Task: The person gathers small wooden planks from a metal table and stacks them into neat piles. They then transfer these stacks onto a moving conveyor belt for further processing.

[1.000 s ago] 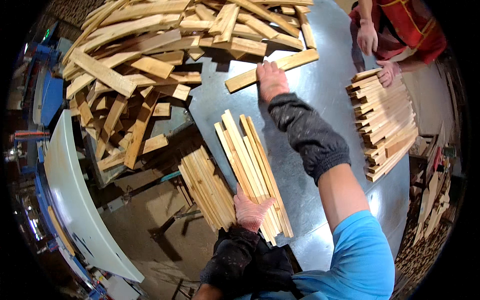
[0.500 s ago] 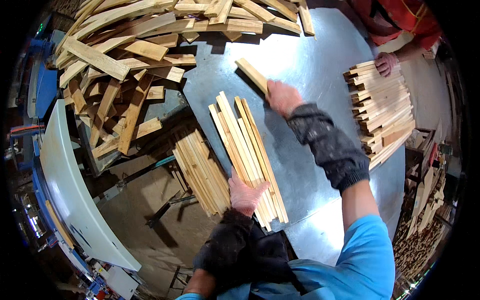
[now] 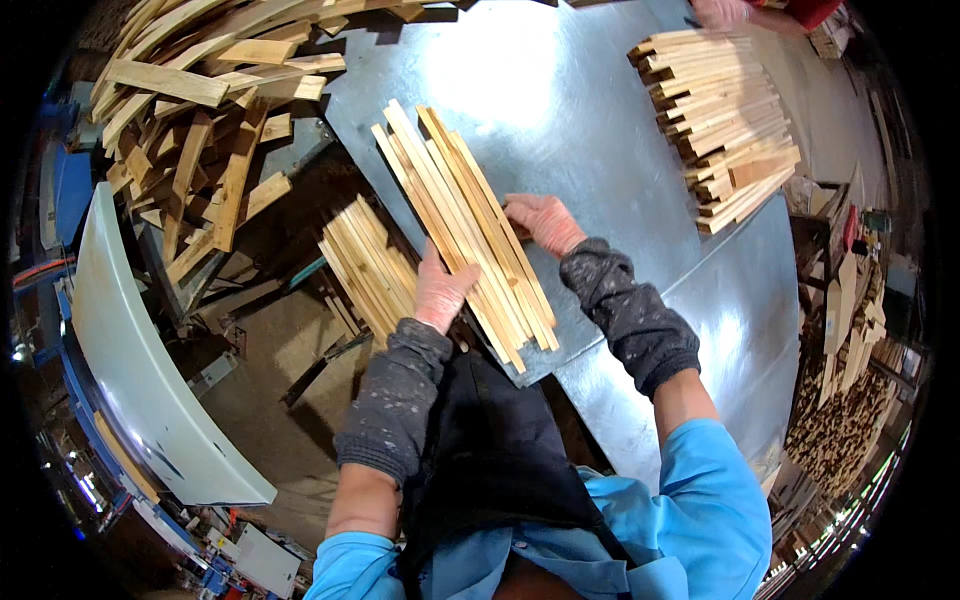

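Observation:
A bundle of long, pale wooden strips [image 3: 470,235] lies side by side at the near left edge of the metal table, ends uneven. My left hand [image 3: 445,290], in a thin pinkish glove, grips the bundle's left side, thumb across the top and fingers down the edge. Against the right side of the bundle is my right hand [image 3: 545,222], gloved likewise, its fingers curled in and their tips at the outermost strip. Whatever those fingers may hold is hidden. Just left of and below the bundle sits another stack of strips [image 3: 365,270].
Loose wooden boards [image 3: 170,85] are heaped at the far left. Across the metal table [image 3: 600,150], a neat row of strips [image 3: 725,120] lies at the right, with a co-worker's gloved hand [image 3: 722,12] beyond it. A pale curved panel [image 3: 140,370] stands at left.
My right hand has come back toward the bundle from farther out; the wooden piece it held no longer shows separately. My left hand stays on the bundle. The co-worker's hand has left the row's top. The view has shifted.

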### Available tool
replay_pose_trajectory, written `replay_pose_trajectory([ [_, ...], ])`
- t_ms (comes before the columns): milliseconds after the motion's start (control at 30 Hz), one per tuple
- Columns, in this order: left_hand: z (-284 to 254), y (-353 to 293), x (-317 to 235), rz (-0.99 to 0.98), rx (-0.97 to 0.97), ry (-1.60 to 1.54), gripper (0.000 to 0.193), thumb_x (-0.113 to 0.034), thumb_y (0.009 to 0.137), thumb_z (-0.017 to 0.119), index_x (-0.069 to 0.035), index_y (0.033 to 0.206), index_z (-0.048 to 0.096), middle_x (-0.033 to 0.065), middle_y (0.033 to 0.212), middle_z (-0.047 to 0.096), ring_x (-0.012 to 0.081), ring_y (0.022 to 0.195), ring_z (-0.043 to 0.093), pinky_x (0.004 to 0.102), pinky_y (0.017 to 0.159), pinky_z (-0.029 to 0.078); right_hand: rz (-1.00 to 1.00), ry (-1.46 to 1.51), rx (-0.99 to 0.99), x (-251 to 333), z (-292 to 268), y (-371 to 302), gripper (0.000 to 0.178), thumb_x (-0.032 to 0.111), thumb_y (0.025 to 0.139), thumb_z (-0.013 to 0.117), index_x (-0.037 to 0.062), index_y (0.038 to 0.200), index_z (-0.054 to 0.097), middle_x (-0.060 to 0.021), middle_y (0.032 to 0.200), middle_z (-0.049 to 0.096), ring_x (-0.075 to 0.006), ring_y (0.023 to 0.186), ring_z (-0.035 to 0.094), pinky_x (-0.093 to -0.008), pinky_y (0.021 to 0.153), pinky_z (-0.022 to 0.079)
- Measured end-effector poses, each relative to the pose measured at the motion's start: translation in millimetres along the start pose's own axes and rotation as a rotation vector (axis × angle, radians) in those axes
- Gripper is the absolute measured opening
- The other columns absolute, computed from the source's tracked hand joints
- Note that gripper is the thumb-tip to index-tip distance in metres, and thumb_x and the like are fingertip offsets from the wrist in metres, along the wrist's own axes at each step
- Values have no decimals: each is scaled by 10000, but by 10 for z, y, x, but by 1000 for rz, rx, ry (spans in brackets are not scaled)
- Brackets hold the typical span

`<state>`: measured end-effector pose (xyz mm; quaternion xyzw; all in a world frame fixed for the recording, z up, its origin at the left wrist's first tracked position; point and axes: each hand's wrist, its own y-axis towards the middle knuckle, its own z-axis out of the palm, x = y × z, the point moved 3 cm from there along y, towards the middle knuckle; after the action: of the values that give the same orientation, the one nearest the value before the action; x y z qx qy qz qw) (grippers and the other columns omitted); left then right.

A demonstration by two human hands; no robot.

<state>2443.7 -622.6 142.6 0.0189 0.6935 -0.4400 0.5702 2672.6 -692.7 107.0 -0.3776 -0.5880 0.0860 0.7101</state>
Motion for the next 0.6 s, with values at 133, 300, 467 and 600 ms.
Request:
replay_pose_trajectory([
  [133,-155,89,229,-27,-49,-48,808,-129,1017,744,43,1663,290,241,1511,588,298,1323,623,347,1117,502,112,31,88,-132,-194,-22,490,262,1091,645,3,1507,616,-75,1135,761,-153,946,699,-343,922,611],
  [300,-193,188,454,-33,-42,-112,893,-185,1047,734,31,1712,178,260,1605,492,305,1388,574,337,1135,485,57,21,16,-136,-104,-94,442,221,1054,678,-35,1413,681,-70,983,730,-172,831,650,-351,800,582],
  [467,-118,129,398,-33,-152,62,881,-228,1042,737,40,1699,215,267,1566,534,326,1356,603,370,1119,500,-56,-155,-25,-474,-45,139,498,310,1048,673,-22,1418,677,-172,1180,778,-303,1021,734,-412,929,582],
  [600,-71,7,130,-38,-129,206,790,-230,1027,737,65,1643,342,255,1455,640,328,1274,661,398,1082,521,-16,-308,54,-123,40,-71,562,333,1006,712,-34,1428,662,-228,1361,728,-345,1175,726,-410,1025,562],
])
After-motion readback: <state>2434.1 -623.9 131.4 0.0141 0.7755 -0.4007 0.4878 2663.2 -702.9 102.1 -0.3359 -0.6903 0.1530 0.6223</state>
